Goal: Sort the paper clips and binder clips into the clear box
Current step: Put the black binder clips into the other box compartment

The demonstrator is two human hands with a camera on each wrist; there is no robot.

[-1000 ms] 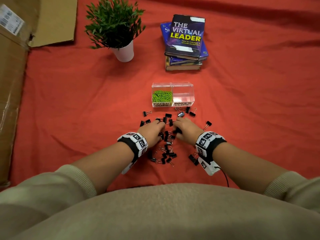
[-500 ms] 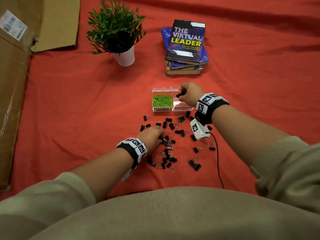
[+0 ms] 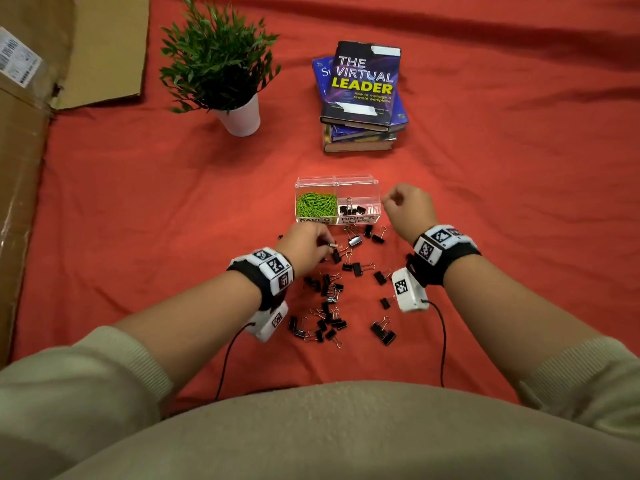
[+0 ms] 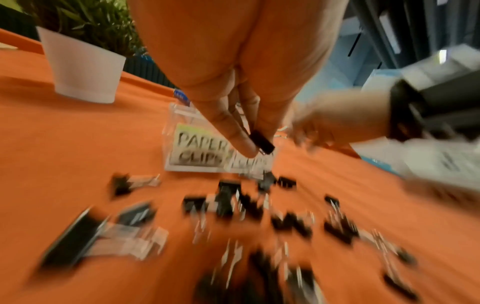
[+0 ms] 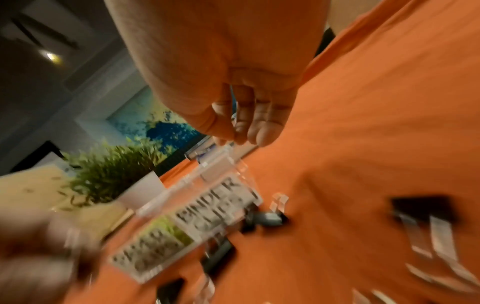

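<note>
Sitting on the red cloth (image 3: 485,209), the clear box (image 3: 337,183) has two parts. Its left part, marked "PAPER CLIPS", holds a heap of green paper clips (image 3: 316,204). Its right part, marked "BINDER CLIPS", holds a few black binder clips (image 3: 351,209).

Lots more loose binder clips (image 3: 330,299) lie spread on the cloth in front of the box, between the two arms. Some touch each other and some lie apart.

The left hand (image 3: 304,245) is just in front of the box. Its grip is closed on one small black binder clip (image 4: 262,140), pinched between the thumb and fingers (image 4: 240,142). The left wrist view is blurry, but the pinch shows.

The right hand (image 3: 408,207) is up in the air just beside the right end of the box. Its fingers (image 5: 262,131) are loosely curled and nothing shows in its grip.

Both wrists wear black bands with white marked blocks, and a thin black wire runs from each.

Farther back stand a green plant in a white pot (image 3: 239,116) and a stack of books (image 3: 362,98). Brown cardboard (image 3: 31,168) lies along the left edge.
</note>
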